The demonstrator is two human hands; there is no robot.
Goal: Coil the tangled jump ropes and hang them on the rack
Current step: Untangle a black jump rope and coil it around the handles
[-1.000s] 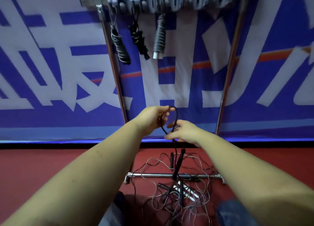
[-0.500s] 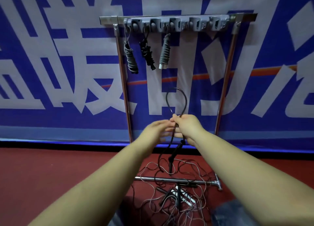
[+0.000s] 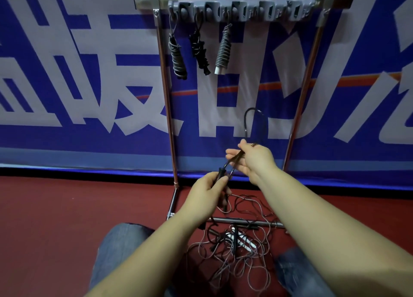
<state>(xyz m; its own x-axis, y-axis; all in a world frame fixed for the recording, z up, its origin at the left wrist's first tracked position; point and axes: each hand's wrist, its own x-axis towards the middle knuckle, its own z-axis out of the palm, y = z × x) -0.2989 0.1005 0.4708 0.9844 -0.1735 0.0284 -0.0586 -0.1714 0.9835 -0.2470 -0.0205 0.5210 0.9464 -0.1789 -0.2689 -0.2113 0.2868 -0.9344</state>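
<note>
A metal rack stands against the blue banner, with grey hooks along its top bar. Three coiled ropes hang at its left: a grey one, a black one and a light grey one. My right hand pinches a black jump rope, whose loop rises above the fingers. My left hand grips the same rope's black handle lower down. A tangle of thin ropes lies on the red floor below, with black and white handles in it.
The rack's lower crossbar runs just above the floor over the tangle. My knees in jeans frame the pile on both sides. Several hooks at the right of the top bar carry nothing.
My left hand has dropped away from the right and now grips the handle lower down. The rope loop still stands above the right hand. The view has shifted left and down.
</note>
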